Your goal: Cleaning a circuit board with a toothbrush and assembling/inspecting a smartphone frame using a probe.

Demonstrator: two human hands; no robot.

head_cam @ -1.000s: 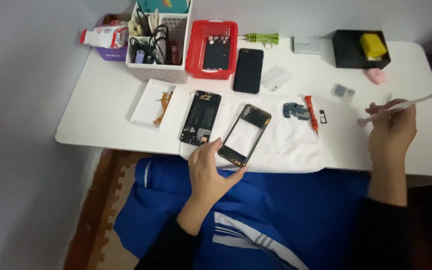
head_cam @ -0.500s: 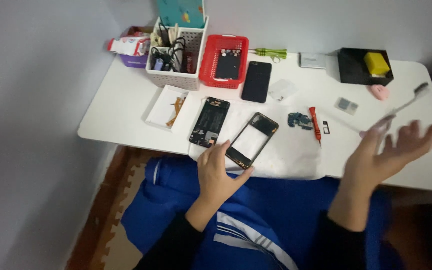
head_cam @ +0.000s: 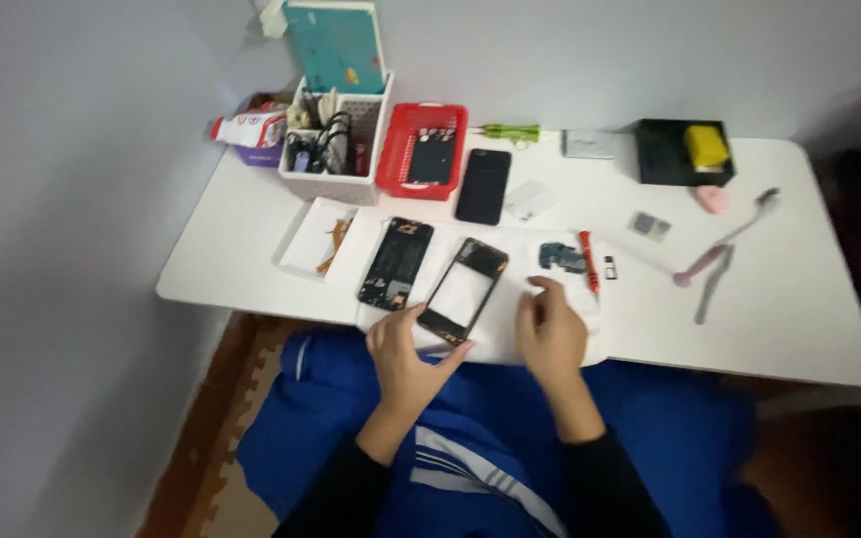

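Note:
An empty black phone frame point(head_cam: 465, 287) lies tilted on a white cloth point(head_cam: 495, 344) at the table's near edge. My left hand point(head_cam: 406, 354) grips the frame's lower end between thumb and fingers. My right hand point(head_cam: 550, 329) rests on the cloth just right of the frame, holding nothing, its fingertips close below a small blue circuit board point(head_cam: 560, 257). A red-handled screwdriver point(head_cam: 588, 261) lies beside that board. Left of the frame is an opened phone body point(head_cam: 396, 264) with its insides showing.
A pink-and-white toothbrush point(head_cam: 727, 247) and grey tweezers point(head_cam: 713, 286) lie on the white table point(head_cam: 799, 319) at the right. At the back are a black phone point(head_cam: 483, 186), a red basket point(head_cam: 421, 149), a white organiser basket point(head_cam: 336, 149) and a black box point(head_cam: 683, 151). A white tray point(head_cam: 313, 237) sits left.
My right hand has put the toothbrush down on the table at the right and come over to the cloth beside the frame. My left hand stays on the frame.

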